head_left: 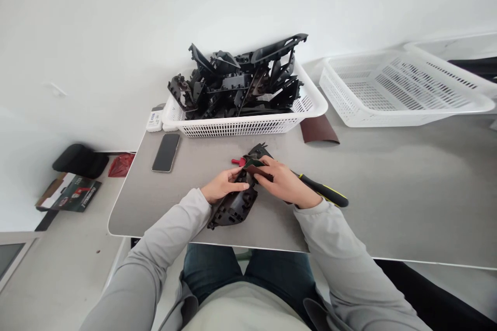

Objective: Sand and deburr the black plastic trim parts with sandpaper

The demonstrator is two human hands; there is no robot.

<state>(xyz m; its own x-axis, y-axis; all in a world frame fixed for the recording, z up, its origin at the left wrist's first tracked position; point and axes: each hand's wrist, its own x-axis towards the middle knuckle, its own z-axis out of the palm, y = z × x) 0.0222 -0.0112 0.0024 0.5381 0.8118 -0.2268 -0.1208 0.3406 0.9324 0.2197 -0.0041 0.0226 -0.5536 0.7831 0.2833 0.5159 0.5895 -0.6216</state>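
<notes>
Grey table [388, 191]; left hand [220, 186] clasps a black part [236, 208] (thumb across it); right hand [288, 183] pinches a brown sheet [254, 170].

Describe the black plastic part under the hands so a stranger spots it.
Find the white basket heaped with black plastic parts on the gray table. Nearer the table's front edge, the left hand holds one black plastic part. Unlike the heaped ones, it is outside the basket.

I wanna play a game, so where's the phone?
In the head view, the phone lies on the left end of the gray table, just in front of the small white box, near the left corner of the basket of black parts.
</notes>
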